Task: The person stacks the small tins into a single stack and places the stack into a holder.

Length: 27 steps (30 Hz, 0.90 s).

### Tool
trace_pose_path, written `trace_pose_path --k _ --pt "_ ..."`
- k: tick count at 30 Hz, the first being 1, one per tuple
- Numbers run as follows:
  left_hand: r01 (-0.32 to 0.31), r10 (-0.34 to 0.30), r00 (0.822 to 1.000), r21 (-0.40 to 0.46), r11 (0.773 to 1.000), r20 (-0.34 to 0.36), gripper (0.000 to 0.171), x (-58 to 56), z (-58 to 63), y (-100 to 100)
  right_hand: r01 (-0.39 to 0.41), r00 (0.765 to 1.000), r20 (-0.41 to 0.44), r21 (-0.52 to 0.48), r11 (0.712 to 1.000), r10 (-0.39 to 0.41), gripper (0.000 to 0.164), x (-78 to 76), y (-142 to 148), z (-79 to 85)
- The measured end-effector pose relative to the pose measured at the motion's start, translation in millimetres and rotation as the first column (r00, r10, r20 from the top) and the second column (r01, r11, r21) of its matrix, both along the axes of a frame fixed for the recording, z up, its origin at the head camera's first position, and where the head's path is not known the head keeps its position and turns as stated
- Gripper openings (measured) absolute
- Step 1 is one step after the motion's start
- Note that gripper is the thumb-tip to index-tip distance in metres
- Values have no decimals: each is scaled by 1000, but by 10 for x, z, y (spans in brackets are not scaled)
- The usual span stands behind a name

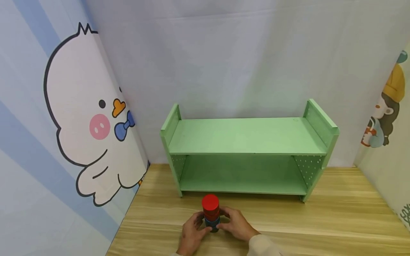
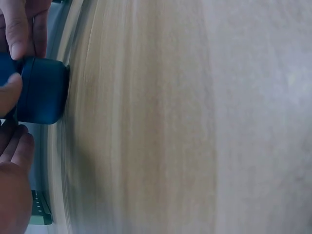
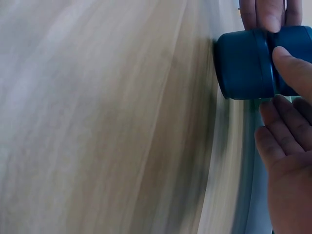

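An upright cylindrical container (image 1: 210, 203) stands near the front of the table, with a red upper part and a dark blue lower part. My left hand (image 1: 191, 232) holds its left side, and my right hand (image 1: 235, 224) holds the right side. Both thumbs lie across the front of the blue part, with the other fingers round the sides and partly hidden behind. Up close in the left wrist view, the blue base (image 2: 45, 91) is smooth with a rounded edge. A seam rings the blue part (image 3: 246, 64) in the right wrist view, close to the thumb.
Behind the container stands a light green two-tier shelf (image 1: 250, 137) with raised side panels. It rests on a wood-grain table (image 1: 339, 213). A pale curtain (image 1: 230, 64) hangs at the back, and a printed cartoon bird (image 1: 77, 106) covers the left wall.
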<state>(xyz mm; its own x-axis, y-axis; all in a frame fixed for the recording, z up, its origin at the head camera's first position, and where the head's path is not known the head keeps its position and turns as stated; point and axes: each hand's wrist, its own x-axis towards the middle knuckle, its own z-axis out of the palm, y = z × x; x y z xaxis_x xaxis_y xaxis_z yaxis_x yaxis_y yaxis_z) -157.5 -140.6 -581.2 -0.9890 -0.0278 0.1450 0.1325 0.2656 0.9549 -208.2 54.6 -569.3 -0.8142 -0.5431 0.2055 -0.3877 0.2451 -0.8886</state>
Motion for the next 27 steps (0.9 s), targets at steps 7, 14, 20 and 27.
trace_pose_path --k 7,14,20,27 --pt "0 -1 1000 -31 1000 -25 51 -28 -8 30 -2 1000 28 12 1000 2 54 -18 10 -6" --pt "14 -14 999 8 1000 -38 48 -48 0 54 11 1000 27 6 1000 -11 50 -3 36 20" --pt "42 -41 999 63 997 -15 49 -68 42 105 37 999 -3 39 999 -37 49 5 108 53" --pt "81 -80 997 78 994 -19 48 -118 93 200 51 999 -1 59 997 -51 50 2 251 100"
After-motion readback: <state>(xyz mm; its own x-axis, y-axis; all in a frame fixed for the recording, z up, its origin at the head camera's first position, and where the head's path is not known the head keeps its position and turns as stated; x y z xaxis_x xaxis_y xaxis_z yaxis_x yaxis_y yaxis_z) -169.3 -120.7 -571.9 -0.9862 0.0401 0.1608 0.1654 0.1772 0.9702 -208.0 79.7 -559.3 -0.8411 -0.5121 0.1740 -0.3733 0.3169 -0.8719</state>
